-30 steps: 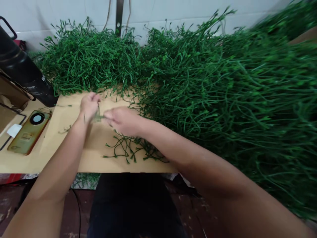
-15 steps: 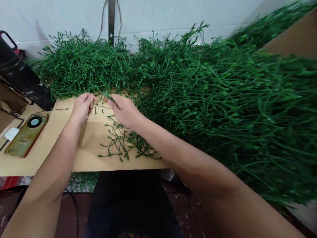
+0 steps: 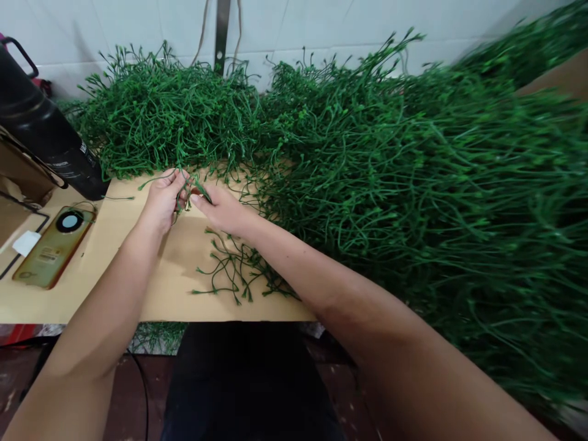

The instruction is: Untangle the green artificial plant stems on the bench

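Note:
My left hand (image 3: 168,199) is closed on thin green artificial plant stems (image 3: 154,180), one of which sticks out to its left. Close beside it, my right hand (image 3: 219,207) is closed too, with green stems showing at its thumb and fingertips. Between the two hands the stems cross, and I cannot tell which hand holds each one. Under my right forearm lies a loose cluster of green stems (image 3: 234,269) on the tan board (image 3: 174,282). Just behind my hands rises a heap of green artificial stems (image 3: 179,116).
A much larger pile of green stems (image 3: 413,184) fills the right side. At the left stand a black bottle (image 3: 50,122) and, lying flat, a phone in a yellowish case (image 3: 55,248). A white tiled wall (image 3: 294,27) closes off the back.
My hands have come closer together, and a stem now extends leftward from my left hand. The whole view has shifted slightly.

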### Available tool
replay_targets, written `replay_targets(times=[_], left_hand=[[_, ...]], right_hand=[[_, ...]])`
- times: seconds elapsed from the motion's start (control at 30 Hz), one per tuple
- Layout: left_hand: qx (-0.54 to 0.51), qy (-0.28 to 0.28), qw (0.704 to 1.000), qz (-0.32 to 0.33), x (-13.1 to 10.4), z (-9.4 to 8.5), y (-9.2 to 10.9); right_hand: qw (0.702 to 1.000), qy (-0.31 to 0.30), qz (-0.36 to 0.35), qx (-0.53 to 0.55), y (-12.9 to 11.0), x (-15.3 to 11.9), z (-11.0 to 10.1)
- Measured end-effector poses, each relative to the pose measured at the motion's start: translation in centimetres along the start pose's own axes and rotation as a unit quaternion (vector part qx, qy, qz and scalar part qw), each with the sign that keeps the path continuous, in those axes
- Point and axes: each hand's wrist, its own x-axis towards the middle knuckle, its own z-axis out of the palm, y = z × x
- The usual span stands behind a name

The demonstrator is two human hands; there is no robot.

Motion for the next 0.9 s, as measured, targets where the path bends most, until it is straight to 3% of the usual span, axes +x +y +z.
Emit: replay_targets(times=[0.13,0.37,0.47,0.6,0.77,0.9], left_hand=[[-0.002,0.021,1.0,-0.001,0.0,0.2,-0.1],[0.037,0.027,0.999,0.01,-0.2,0.4,-0.3],[0.029,0.011,0.999,-0.014,-0.4,0.3,-0.1],[0.007,-0.055,0.998,-0.03,-0.6,0.1,0.1],[0.017,-0.085,0.995,-0.041,-0.7,0.0,0.2],[0.031,-0.072,0.996,-0.048,-0.6,-0.2,0.2]], right_hand=[[0.999,0.03,-0.008,-0.017,-0.3,-0.4,-0.1],[0.999,-0.04,0.008,-0.023,-0.5,-0.6,0.6],[0.999,-0.01,0.037,-0.03,-0.8,-0.6,0.5],[0.989,0.054,0.1,-0.095,-1.5,-1.0,-0.1],[0.993,0.044,0.03,-0.104,-1.6,-1.1,-0.5],[0.992,0.019,0.027,-0.118,-1.3,-0.9,-0.6]])
